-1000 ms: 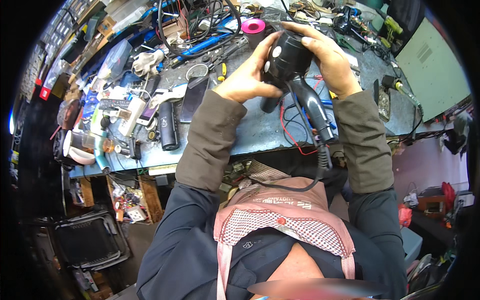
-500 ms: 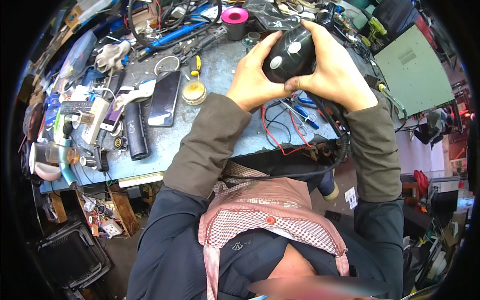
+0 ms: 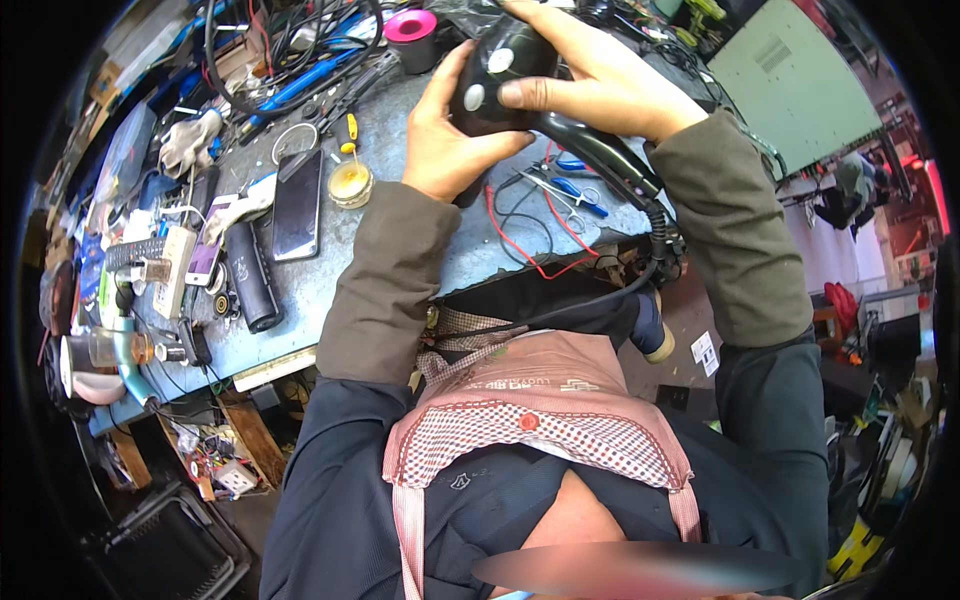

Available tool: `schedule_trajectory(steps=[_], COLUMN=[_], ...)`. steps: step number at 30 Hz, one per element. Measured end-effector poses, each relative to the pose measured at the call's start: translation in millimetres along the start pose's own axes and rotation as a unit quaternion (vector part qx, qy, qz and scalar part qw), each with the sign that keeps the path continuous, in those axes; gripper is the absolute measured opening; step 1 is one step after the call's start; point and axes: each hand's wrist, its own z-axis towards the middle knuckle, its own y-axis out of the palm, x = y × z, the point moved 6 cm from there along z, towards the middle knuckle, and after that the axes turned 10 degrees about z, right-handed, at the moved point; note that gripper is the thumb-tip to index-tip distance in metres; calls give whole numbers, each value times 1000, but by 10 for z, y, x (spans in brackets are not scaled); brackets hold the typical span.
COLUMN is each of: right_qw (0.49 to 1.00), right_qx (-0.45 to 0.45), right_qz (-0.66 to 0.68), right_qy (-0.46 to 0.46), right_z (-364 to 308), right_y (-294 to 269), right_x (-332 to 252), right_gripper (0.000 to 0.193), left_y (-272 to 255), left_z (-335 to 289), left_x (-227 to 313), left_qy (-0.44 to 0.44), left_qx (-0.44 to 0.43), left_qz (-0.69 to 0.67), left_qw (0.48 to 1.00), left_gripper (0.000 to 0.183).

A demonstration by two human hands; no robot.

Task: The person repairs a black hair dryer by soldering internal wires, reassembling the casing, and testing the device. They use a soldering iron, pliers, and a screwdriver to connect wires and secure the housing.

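Gripping the black hair dryer (image 3: 520, 85) at the top centre of the frame, left hand (image 3: 450, 140) cupped beneath and right hand (image 3: 590, 80) clasped over it, risks its cord (image 3: 655, 225) snagging the loose red wires (image 3: 520, 245).

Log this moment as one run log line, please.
left hand: grips black hair dryer | right hand: on dryer, thumb across body | dryer: held above cluttered blue workbench | nearby: phone, yellow tin
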Motion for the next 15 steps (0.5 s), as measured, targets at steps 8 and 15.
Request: schedule_trajectory(steps=[8,15], right_qw=[942,713], right_qx=[148,17], right_qz=[252,618], right_qy=[166,331], right_z=[-855,-1822], right_y=[31,584], right_x=[241,383], right_gripper=[60,65], left_y=[10,98], left_z=[-98,-131], left_x=[76,147], left_qy=[3,23], left_qx=[4,-13], left_qz=[-32,-16], left_qw=[999,1000], left_gripper=[111,112])
